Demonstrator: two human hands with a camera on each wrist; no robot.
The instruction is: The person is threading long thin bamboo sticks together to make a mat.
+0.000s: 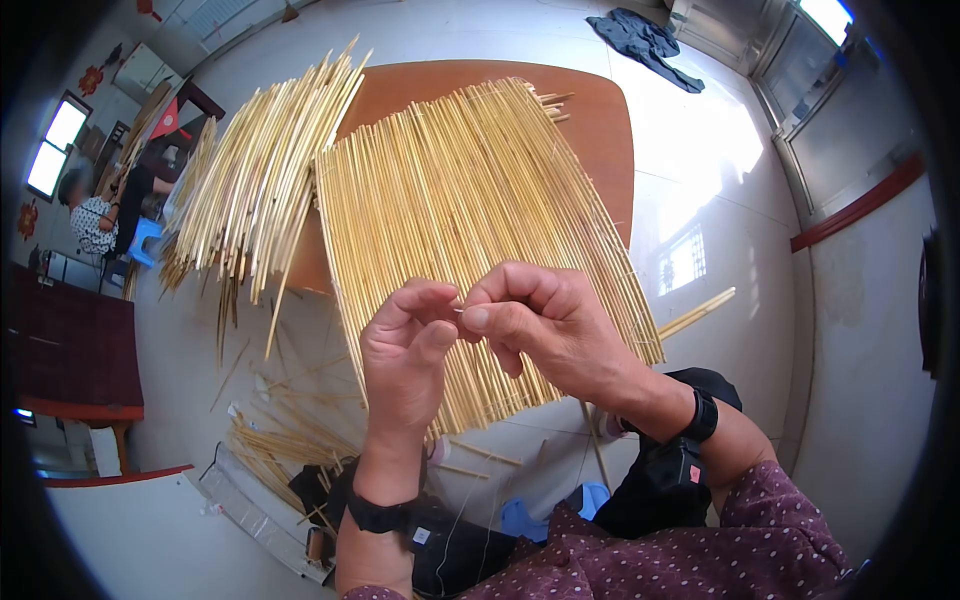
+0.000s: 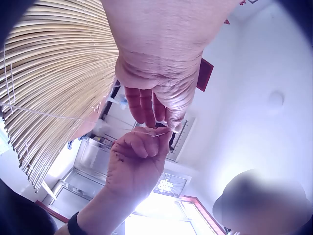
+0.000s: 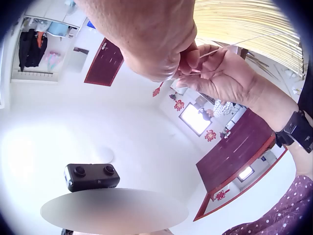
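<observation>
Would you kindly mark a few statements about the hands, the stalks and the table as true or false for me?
1. The left hand and the right hand both pinch a thin pale strand. True.
2. The mat of stalks lies on a brown table. True.
3. The loose bundle of stalks lies to the right of the mat. False: it lies to the mat's left.
4. Both wrists are bare. False: each wears a black band.
5. A dark cloth lies on the floor beyond the table. True.
</observation>
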